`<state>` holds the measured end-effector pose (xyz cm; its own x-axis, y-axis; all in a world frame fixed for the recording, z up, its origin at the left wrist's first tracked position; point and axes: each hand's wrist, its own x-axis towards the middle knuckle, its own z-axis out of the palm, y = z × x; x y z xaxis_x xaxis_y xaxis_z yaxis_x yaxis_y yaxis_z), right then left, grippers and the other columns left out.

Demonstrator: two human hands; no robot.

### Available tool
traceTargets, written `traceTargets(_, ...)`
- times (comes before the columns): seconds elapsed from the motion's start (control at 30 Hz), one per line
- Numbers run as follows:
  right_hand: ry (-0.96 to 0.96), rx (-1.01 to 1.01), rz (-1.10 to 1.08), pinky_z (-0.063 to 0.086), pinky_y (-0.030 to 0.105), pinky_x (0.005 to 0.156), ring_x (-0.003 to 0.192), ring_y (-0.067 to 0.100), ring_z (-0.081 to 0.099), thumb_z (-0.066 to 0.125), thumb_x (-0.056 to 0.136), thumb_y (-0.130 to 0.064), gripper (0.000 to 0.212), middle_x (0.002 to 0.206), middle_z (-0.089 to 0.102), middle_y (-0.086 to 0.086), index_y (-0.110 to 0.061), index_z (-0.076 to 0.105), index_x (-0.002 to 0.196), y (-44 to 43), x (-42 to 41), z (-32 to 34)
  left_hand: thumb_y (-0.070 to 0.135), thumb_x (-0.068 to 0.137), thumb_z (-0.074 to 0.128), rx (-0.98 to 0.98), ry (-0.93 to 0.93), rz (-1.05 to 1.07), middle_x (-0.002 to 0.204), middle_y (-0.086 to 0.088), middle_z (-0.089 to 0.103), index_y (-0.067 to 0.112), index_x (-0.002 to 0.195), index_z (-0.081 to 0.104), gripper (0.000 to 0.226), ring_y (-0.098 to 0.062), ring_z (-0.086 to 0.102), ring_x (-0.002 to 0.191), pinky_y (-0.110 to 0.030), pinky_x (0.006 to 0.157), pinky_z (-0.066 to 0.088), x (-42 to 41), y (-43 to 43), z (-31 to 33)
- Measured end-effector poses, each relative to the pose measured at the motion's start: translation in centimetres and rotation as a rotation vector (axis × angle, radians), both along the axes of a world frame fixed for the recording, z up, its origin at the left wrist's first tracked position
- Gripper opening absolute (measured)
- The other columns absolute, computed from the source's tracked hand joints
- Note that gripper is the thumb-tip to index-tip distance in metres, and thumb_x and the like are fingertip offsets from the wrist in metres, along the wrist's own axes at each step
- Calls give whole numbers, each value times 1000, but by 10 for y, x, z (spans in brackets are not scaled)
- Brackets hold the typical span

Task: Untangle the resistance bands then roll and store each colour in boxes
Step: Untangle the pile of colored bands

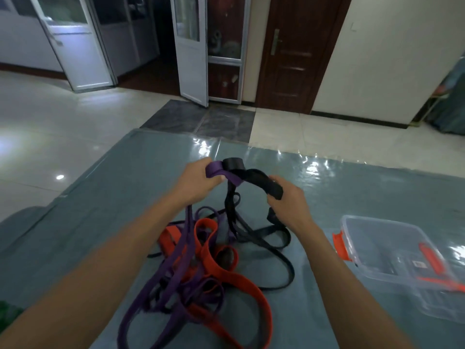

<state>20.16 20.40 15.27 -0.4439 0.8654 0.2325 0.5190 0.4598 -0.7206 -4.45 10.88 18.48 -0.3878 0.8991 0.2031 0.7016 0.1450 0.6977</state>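
A tangle of purple, orange and black resistance bands lies on the grey-blue table (105, 202) in front of me. My left hand (198, 181) grips a loop of the purple band (176, 263), lifted above the pile. My right hand (286, 200) grips a loop of the black band (254, 177), held up level with the left. The two lifted loops cross between my hands. The orange band (214, 267) stays flat in the pile under my forearms.
A clear plastic box (392, 250) with orange clips stands on the table at the right, more clear containers beside it. The table's far edge runs just beyond my hands. Tiled floor, open white doors and a dark wooden door lie beyond.
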Motion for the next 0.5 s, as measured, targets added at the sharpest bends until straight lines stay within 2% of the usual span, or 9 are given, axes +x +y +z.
traceTargets(0.07,-87,9,26,55,32,75,87,22,67,62,87,-4,36,96,72,1,-23,68,116,-8,4,-10,40,90,69,-114,119,-18,83,1,64,25,92,59,19,-21,61,78,-30,64,47,0,-9,-12)
traceTargets(0.13,-134,-22,46,54,37,85,96,25,67,64,87,-1,35,103,73,3,-20,70,116,-16,7,-25,45,94,63,-229,248,-32,99,-6,66,23,103,59,24,-29,62,91,-39,77,52,0,-18,-26)
traceTargets(0.23,-141,-53,65,52,41,93,104,27,65,62,86,5,38,109,73,5,-17,71,116,-28,4,-43,48,95,60,-337,367,-45,108,-7,67,23,106,61,28,-32,63,101,-37,77,48,-2,-31,-39)
traceTargets(0.3,-93,-1,39,51,41,93,103,26,65,60,85,8,40,108,73,3,-18,72,113,-33,-1,-46,47,92,65,-379,381,-90,109,-6,68,24,108,62,28,-31,63,103,-37,77,48,-5,-39,-44)
traceTargets(0.4,82,99,-7,50,38,92,101,22,62,58,79,14,44,101,70,-5,-16,72,108,-33,-10,-35,38,84,74,-389,293,-153,111,-3,69,27,118,62,38,-28,65,102,-39,83,52,-10,-50,-47)
traceTargets(0.5,210,99,-13,46,25,91,101,12,57,50,75,19,53,95,63,-26,-21,71,102,-28,-18,-18,27,80,78,-374,238,-169,111,-3,70,24,128,59,51,-26,65,101,-41,86,53,-14,-54,-47)
